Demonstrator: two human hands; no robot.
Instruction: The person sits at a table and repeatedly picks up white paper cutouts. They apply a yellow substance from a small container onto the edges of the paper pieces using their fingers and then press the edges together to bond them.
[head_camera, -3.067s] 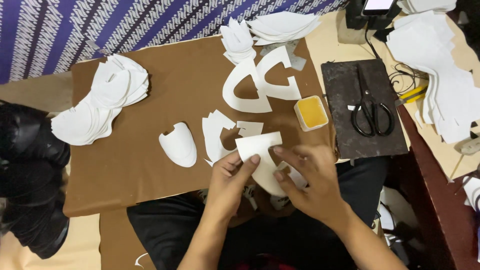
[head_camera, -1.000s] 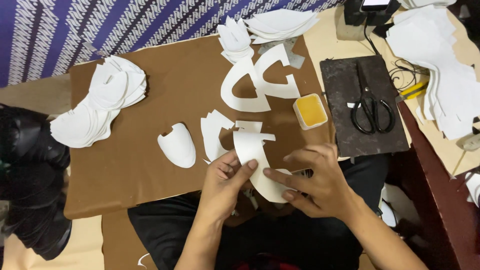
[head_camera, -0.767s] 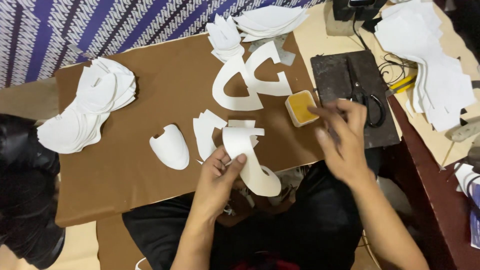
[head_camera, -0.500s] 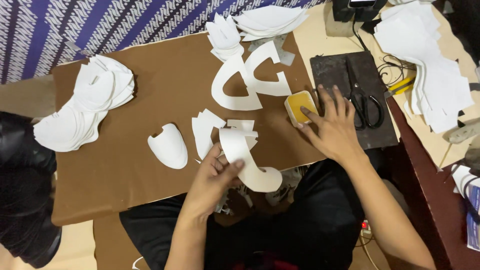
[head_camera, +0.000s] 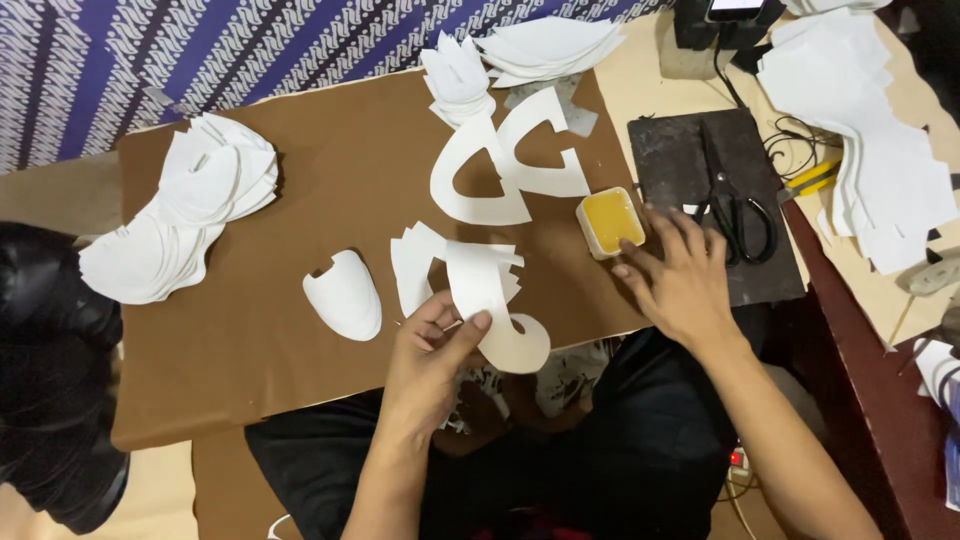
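- A curved white paper cut-out strip (head_camera: 492, 310) is pinched by the left hand (head_camera: 432, 362) at the near edge of the brown cardboard worktop (head_camera: 300, 180); thumb is laid on top of the strip, fingers (head_camera: 432, 312) curled beneath, closed on it.
- The strip's rounded lower end is seen overhanging the worktop edge, above the person's lap.
- The right hand (head_camera: 682, 285) is rested palm-down w/ fingers (head_camera: 640, 262) spread loosely, nothing held; fingertips are placed just beside, approx. touching, the small square tub of yellow paste (head_camera: 610, 221).
- Just behind the strip, a small stack of jagged white paper pieces (head_camera: 415, 268) is laid flat.
- To its left, sep. from it, a single white shield-shaped piece (head_camera: 345, 295) is seen.
- Further back, two large white cut-outs w/ open centres (head_camera: 505, 160) are laid side by side.
- At the left edge, a fanned pile of white rounded pieces (head_camera: 175, 220) is heaped.
- To the right, black scissors (head_camera: 735, 205) are laid on a dark cutting mat (head_camera: 690, 160).
- At far right, a stack of larger white sheets (head_camera: 880, 150) is kept.
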